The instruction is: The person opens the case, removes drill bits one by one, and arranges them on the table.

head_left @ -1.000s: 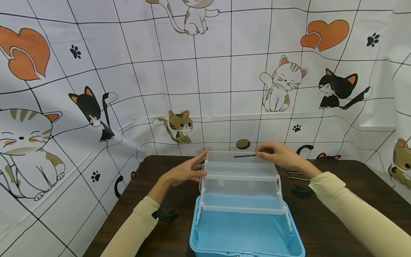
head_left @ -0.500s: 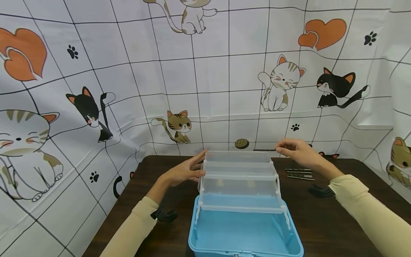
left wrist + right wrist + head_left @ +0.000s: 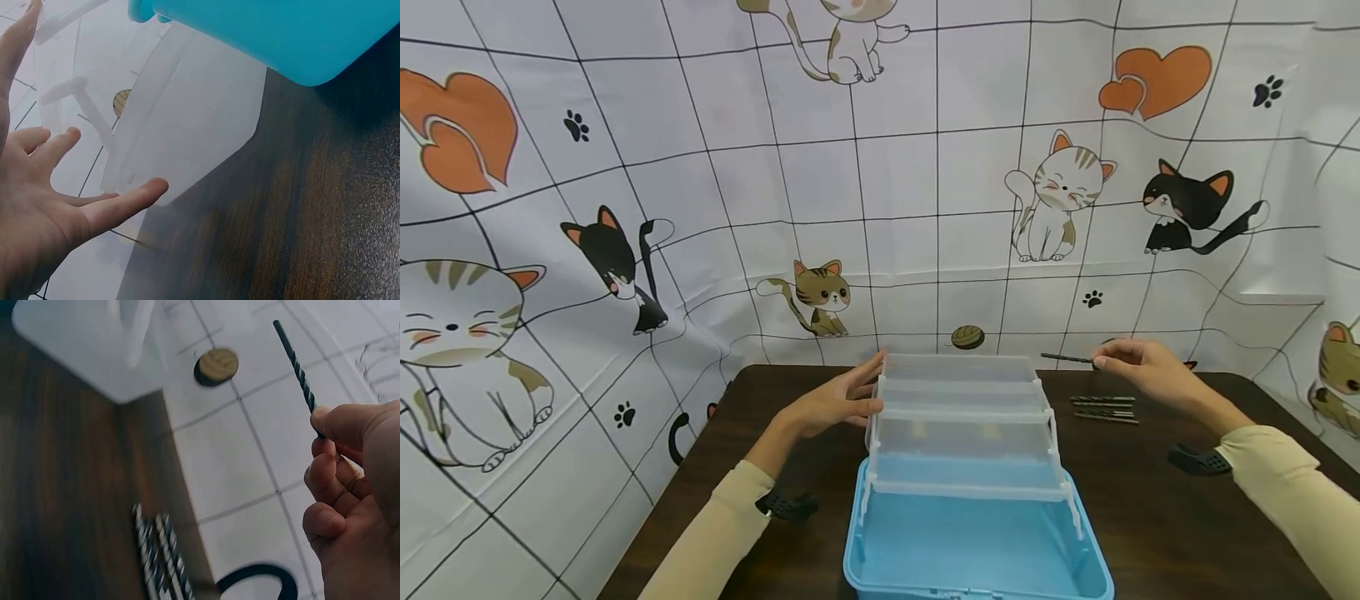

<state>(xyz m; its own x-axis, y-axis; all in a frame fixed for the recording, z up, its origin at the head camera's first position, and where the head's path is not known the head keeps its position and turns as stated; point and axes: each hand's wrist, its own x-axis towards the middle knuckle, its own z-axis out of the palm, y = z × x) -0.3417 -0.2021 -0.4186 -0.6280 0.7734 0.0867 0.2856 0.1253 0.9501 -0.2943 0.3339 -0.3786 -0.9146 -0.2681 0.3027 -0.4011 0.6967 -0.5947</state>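
Observation:
Between thumb and fingertips my right hand point(image 3: 1146, 372) pinches a dark twist drill bit point(image 3: 296, 364) by its fluted end, its smooth shank pointing out to the left. The hand is above the table's far right part, beyond a small group of drill bits point(image 3: 1103, 408) lying side by side. My left hand point(image 3: 831, 404) has its fingers spread and fairly straight at the left side of the clear tiered trays point(image 3: 958, 400). These trays stand unfolded over the light blue toolbox point(image 3: 970, 542). In the head view the left fingertips appear to touch the tray edge.
A dark wooden table point(image 3: 1165, 533) carries the toolbox. Behind it hangs a white gridded curtain point(image 3: 895, 192) printed with cats, hearts and paws. A dark strap point(image 3: 786, 505) is on the left wrist and another strap point(image 3: 1198, 460) on the right.
My right hand has moved right, away from above the trays, still holding the drill bit, to behind the lying bits. The left hand has stayed at the trays.

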